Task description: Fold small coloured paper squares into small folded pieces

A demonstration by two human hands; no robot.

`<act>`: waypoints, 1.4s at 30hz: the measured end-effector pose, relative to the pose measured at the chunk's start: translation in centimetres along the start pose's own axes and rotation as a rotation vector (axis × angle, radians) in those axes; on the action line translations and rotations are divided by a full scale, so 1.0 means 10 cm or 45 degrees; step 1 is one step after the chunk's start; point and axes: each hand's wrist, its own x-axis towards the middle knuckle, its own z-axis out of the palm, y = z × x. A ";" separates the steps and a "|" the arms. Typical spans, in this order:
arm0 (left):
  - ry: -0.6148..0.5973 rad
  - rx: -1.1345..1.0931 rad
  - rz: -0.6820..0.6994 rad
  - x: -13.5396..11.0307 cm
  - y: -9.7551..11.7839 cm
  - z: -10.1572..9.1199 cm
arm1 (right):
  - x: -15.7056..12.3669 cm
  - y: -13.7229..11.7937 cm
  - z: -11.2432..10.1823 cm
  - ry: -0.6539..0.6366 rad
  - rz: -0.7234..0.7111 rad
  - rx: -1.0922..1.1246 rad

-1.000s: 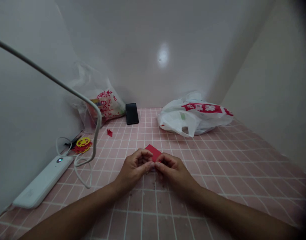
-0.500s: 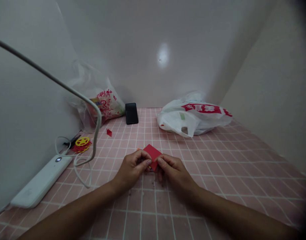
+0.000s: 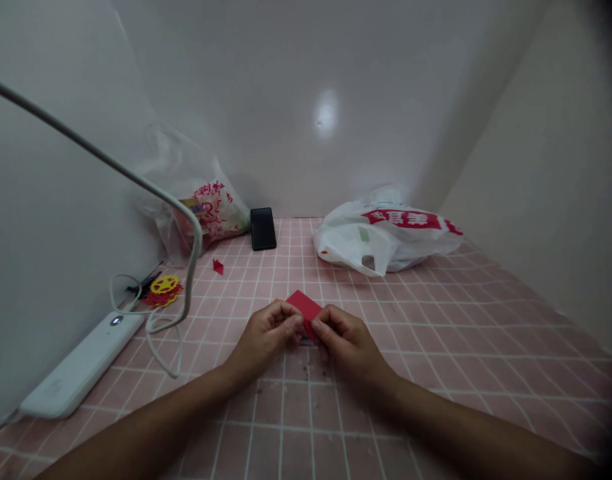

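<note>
low over the pink tiled tabletop (image 3: pixel 436 347), the left hand (image 3: pixel 266 337) and the right hand (image 3: pixel 349 343) meet fingertip to fingertip around a small folded piece of red paper (image 3: pixel 305 308). both hands are curled nearly closed, thumb and forefinger of each pinching the paper's near edge, the left from the left side and the right from the right. the paper sticks up and away from the fingers as a flat red corner, held just above the tiles near the middle of the table; whether its lower edge touches the surface cannot be told. both bare forearms run back toward the lower corners of the view.

left of the hands, a looped white cable (image 3: pixel 161 327) lies on the tiles, and a bent grey-white lamp arm (image 3: pixel 101 157) arches over it from the far left. a long white power strip (image 3: pixel 79 370) with a small lit indicator rests along the left wall. beside it sit yellow and red cut-paper ornaments (image 3: pixel 163 290), and a small red paper scrap (image 3: pixel 218 267) lies alone further back.

against the back wall stand a clear plastic bag with red printed contents (image 3: pixel 206 207) on the left, a black phone (image 3: pixel 263 228) leaning next to it, and a crumpled white plastic bag with red lettering (image 3: pixel 386 230) on the right, well apart from the hands.
</note>
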 end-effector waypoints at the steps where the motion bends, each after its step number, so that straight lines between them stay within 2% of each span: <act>1: -0.008 0.007 -0.005 0.00 -0.01 0.01 | -0.01 -0.01 0.00 0.012 -0.029 -0.057; 7: 0.042 0.094 0.054 -0.04 -0.01 0.04 | -0.03 -0.07 0.00 0.001 -0.156 -0.170; 16: 0.028 0.092 0.083 0.00 -0.01 0.02 | -0.04 -0.08 0.02 -0.024 -0.155 -0.220; 20: 0.035 0.268 0.176 -0.05 0.08 0.03 | -0.06 -0.07 0.03 -0.039 -0.174 -0.291; 23: 0.056 0.423 0.225 -0.08 0.13 0.03 | -0.07 -0.07 0.04 -0.067 -0.102 -0.238; 26: 0.049 0.403 0.168 -0.07 0.09 0.01 | -0.06 -0.05 0.05 -0.104 0.067 -0.009; 30: -0.008 0.180 -0.005 -0.02 0.00 0.01 | -0.03 0.00 0.06 -0.080 0.215 0.260; 34: -0.043 0.039 -0.136 -0.02 -0.03 0.04 | 0.00 0.01 0.04 -0.058 0.228 0.311; 42: -0.013 0.018 -0.153 0.00 0.05 0.04 | 0.02 0.02 0.03 -0.133 0.172 0.334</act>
